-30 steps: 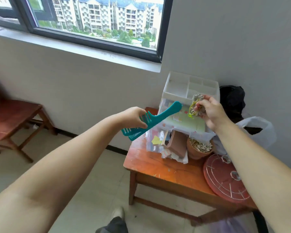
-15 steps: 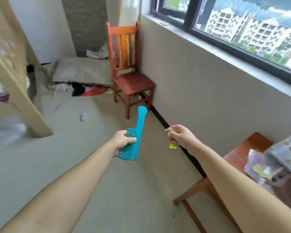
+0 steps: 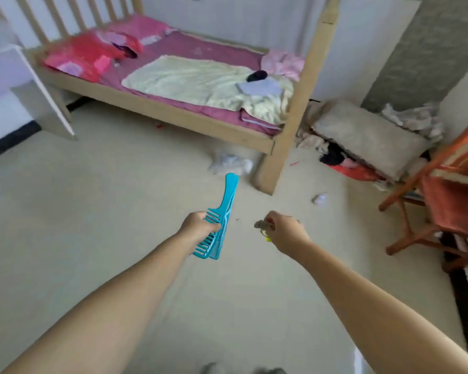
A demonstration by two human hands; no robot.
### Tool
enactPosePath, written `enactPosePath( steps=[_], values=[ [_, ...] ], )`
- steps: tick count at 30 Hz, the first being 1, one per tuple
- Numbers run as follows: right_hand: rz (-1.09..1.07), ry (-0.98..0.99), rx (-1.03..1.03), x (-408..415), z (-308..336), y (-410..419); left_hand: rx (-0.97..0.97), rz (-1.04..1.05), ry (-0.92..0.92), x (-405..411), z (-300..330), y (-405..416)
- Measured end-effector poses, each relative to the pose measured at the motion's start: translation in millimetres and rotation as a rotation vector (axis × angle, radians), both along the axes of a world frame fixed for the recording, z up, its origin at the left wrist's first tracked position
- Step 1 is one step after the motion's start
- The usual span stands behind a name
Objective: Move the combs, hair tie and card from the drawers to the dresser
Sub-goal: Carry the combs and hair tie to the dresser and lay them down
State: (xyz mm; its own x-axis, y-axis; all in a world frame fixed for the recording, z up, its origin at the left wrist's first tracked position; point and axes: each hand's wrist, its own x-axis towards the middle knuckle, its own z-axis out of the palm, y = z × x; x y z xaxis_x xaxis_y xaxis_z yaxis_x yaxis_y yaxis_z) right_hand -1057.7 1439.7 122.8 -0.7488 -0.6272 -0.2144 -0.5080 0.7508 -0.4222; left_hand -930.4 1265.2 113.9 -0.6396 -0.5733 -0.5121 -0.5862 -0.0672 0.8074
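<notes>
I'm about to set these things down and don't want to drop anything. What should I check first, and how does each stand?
1. Left hand grips the teal plastic combs: ok; handles point up and away.
2. How many combs: two seem stacked; cannot tell for sure.
3. Right hand pinches the small yellow-green hair tie: ok; it dangles.
4. Card in hand: cannot tell; none visible.
5. Dresser in view: cannot tell; only a white furniture edge at the left.
6. Beige tiled floor ahead passable: ok; crumpled scraps near the wooden bed post.

The right hand [image 3: 283, 230] hides most of the small item it pinches; the chair [image 3: 449, 195] is cut off at the right edge.
</notes>
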Motion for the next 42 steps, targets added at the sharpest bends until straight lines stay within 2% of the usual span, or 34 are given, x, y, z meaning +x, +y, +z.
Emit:
enactPosePath(
  steps=[4,10,19,23,28,37,42],
  values=[
    [0.293,0.008,0.020,16.0,-9.7,-133.7,-0.001,0.280,-0.030,59.6,-10.1,-97.9],
    [0.544,-0.035,-0.017,26.6,-19.6,-305.5,-0.014,0.557,-0.088,108.4,-22.3,-220.9],
    [0.941,-0.032,0.036,52.4,-9.7,-558.6,0.003,0.988,-0.013,154.0,-7.9,-381.5],
    [1.052,-0.139,0.034,91.6,-7.2,-654.4,0.044,1.122,0.035,189.0,-12.3,-443.7],
    [1.121,-0.202,-0.002,150.9,-13.2,-791.1,0.060,1.194,0.119,237.6,-21.5,-562.7],
    [1.021,-0.240,-0.084,218.5,17.5,-1028.3,0.064,1.157,0.115,322.7,16.2,-804.8],
    [1.016,-0.231,-0.085,244.2,9.1,-1153.0,0.059,1.144,0.117,349.6,12.4,-928.9]
  ],
)
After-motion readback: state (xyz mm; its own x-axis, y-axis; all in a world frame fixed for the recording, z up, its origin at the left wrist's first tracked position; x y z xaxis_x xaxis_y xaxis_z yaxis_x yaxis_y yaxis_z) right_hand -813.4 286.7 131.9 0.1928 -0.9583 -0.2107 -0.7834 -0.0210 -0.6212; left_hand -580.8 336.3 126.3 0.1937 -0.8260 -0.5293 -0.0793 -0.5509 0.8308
